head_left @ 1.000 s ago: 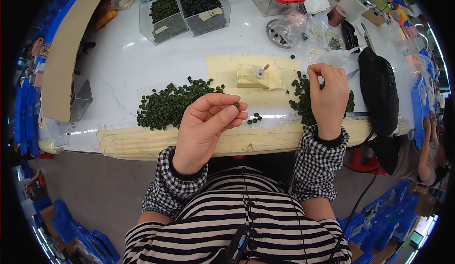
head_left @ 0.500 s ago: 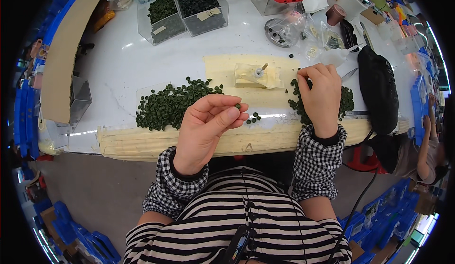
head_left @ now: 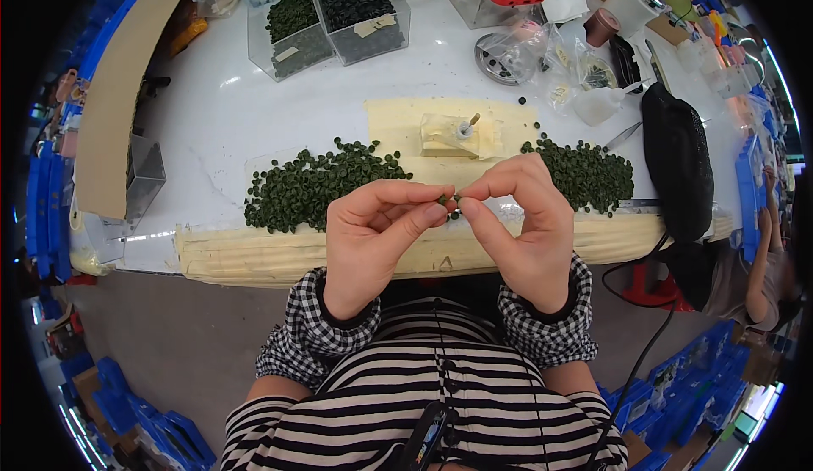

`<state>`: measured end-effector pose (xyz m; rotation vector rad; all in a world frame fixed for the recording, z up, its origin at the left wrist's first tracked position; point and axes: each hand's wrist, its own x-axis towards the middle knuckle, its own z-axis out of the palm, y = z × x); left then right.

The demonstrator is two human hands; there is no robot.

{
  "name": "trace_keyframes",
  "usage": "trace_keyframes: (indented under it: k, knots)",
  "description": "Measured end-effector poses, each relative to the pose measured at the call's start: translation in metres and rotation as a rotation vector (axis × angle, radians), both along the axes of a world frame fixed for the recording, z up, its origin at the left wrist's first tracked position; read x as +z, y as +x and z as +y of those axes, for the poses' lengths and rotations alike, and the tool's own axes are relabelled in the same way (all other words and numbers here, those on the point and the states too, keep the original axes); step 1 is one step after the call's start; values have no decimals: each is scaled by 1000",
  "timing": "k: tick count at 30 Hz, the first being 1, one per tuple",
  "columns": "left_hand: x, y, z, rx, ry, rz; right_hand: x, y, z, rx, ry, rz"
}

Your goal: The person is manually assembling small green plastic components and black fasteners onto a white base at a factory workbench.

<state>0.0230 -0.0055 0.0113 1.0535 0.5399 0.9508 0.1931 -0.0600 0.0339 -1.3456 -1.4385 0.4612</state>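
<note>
1. While the two hands meet just on the near side of the taped block [head_left: 436, 143], the left hand [head_left: 366, 232] pinches a small green piece [head_left: 443, 202] between thumb and forefinger, its other fingers curled in.
2. The right hand [head_left: 535, 227], also nearer the person than the taped block, has thumb and forefinger pressed together on a second green piece [head_left: 458, 199]; this one is mostly hidden by the fingers.
3. The two pinches are almost touching; whether the pieces themselves touch, I cannot tell.
4. To the left of the taped block and nearer the person lies a broad heap of green pieces [head_left: 313, 185], partly behind the left hand.
5. To its right is another heap [head_left: 590, 175], just beside the right hand.
6. The taped block sits on a pale yellow sheet [head_left: 391, 120] and carries a short brown peg [head_left: 474, 120].
7. Beyond it to the left stand two clear bins [head_left: 366, 46] with dark pieces inside.
8. Well to its right are tweezers [head_left: 623, 137] and a black mesh item [head_left: 677, 162].
</note>
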Motion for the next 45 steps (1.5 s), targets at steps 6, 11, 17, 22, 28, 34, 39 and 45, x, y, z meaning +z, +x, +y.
trace_keyframes:
  k: [6, 11, 17, 22, 28, 34, 39, 45]
  knots:
    - [3, -2, -2, 35, 23, 40, -6, -7, 2, 8, -27, 89]
    - [2, -1, -4, 82, 79, 62, -8, -12, -1, 12, -75, 239]
    - [0, -2, -2, 133, 211, 143, -11, -14, -4, 13, -88, 289]
    - [3, -2, -4, 106, 73, 82, -10, -14, -7, 46, -108, 347]
    - [4, -1, -3, 45, -115, -9, -11, -16, -7, 127, -164, 643]
    - [7, -1, -3, 73, -32, 85, -16, -14, -7, 7, 68, 62]
    - [5, -4, 0, 37, -7, 59, -18, -11, -7, 67, 68, 128]
    - [8, -4, 4, 24, 33, 58, -17, -11, -8, 76, 53, 183]
